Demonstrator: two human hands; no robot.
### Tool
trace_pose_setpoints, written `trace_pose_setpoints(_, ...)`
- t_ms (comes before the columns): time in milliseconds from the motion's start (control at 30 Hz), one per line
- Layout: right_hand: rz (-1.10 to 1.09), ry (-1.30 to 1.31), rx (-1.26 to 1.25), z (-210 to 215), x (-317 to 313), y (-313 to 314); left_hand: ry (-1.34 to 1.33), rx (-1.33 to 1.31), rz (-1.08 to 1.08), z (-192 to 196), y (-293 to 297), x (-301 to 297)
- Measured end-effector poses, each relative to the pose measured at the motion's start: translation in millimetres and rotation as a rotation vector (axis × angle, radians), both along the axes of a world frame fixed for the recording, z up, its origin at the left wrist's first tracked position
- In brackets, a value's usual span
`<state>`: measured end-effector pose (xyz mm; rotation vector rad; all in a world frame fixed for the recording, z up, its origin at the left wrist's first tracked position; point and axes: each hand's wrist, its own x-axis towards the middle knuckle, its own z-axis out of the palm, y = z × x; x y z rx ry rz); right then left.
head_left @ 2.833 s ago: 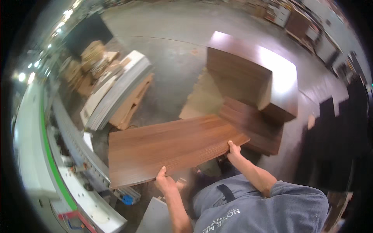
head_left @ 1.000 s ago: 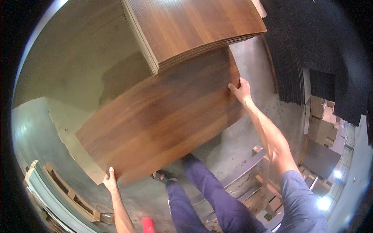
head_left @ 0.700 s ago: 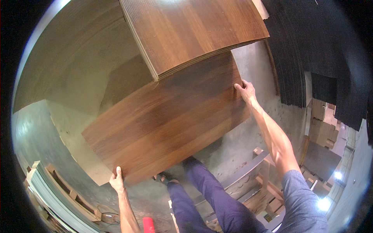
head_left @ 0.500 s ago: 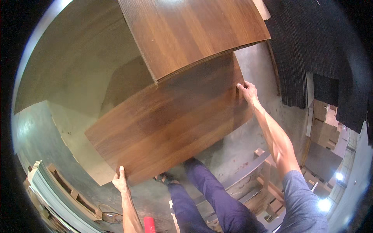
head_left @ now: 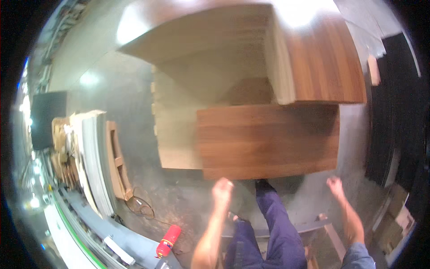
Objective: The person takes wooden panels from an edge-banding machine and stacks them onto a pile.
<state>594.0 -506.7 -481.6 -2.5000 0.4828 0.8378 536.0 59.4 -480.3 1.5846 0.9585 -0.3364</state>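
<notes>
One rectangular brown wood-grain panel [head_left: 268, 141] lies in front of a stack of brown wood-grain boards [head_left: 329, 67], overlapping a flat beige sheet [head_left: 177, 145]. Left hand [head_left: 222, 192] at its near-left edge, blurred; can't tell contact or finger spread. Right hand [head_left: 335, 185] off the near-right corner, holding nothing visible, spread unclear. Red cylinder [head_left: 169, 240] lower left.

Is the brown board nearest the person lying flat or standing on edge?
Lying flat: the brown board shows its broad wood-grain face upward, and the right hand is apart from it.
</notes>
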Motion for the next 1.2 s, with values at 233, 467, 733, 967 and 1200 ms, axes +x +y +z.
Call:
trace_pose_setpoints(233,0.037,0.370,0.281,82.8,-149.7,122.0,0.050,-0.214,-0.250,109.0,-115.8,-196.3)
trace_pose_setpoints(467,-0.093,0.355,0.624,176.4,-179.6,256.0,-0.167,-0.100,0.061,203.9,-61.1,-328.4)
trace_pose_setpoints(733,0.494,0.329,0.703,227.5,-206.6,442.6,-0.456,0.116,0.906,403.1,35.0,-492.3)
trace_pose_setpoints(967,0.854,0.758,1.046,355.7,-388.7,664.1,-0.694,0.318,1.664,474.5,0.2,-635.8)
trace_pose_setpoints(1200,0.529,1.297,1.312,463.8,-581.8,759.8,-0.971,0.304,2.076,456.6,1.8,-771.9)
